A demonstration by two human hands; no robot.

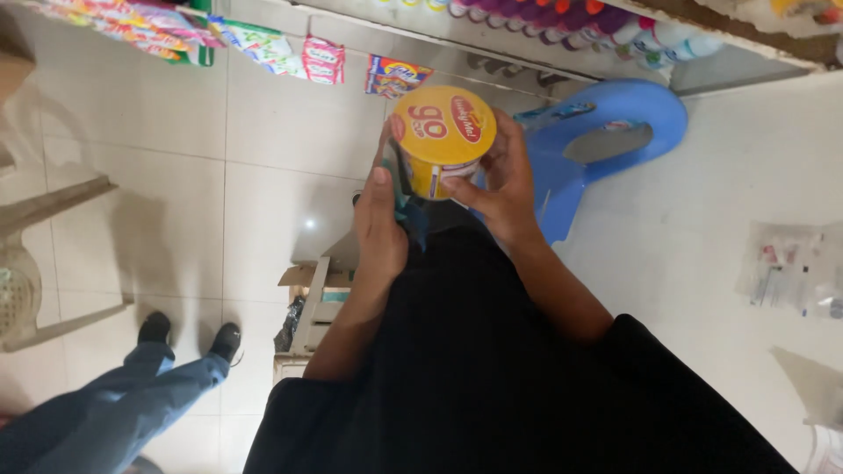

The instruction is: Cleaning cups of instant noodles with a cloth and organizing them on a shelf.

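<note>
A yellow instant-noodle cup (442, 140) is held at frame centre, toward 12 o'clock of the torso, gripped between both hands. Cup: round, tapered, glossy foil-type lid in yellow with red print, pale band on the side wall. The left hand (380, 230) is closed along the cup's 9 o'clock side, thumb pointing up beside the lid rim; a crumpled piece of teal, clear-looking film (409, 211) is pinched beneath it, material cannot be told for sure. The right hand (502, 189) is wrapped round the 3 o'clock side, thumb pressed across the pale band. Black matte fabric of the person's clothing fills the lower frame. Floor (176, 202): large glossy off-white tiles, thin grout lines, a light glare spot at 9 o'clock of the hands. A blue moulded plastic stool (615, 114) is seen at 2 o'clock, lying on its side. An open cardboard box (312, 307) sits at 7 o'clock. Colourful snack packets (263, 44) are hung at 11 o'clock; a shelf row of bottles (571, 17) runs at 1 o'clock. Clear plastic bags (790, 268) lie at 3 o'clock. Another person's jeans leg and black shoes (189, 333) are at 8 o'clock, beside a beige plastic chair (35, 254).
</note>
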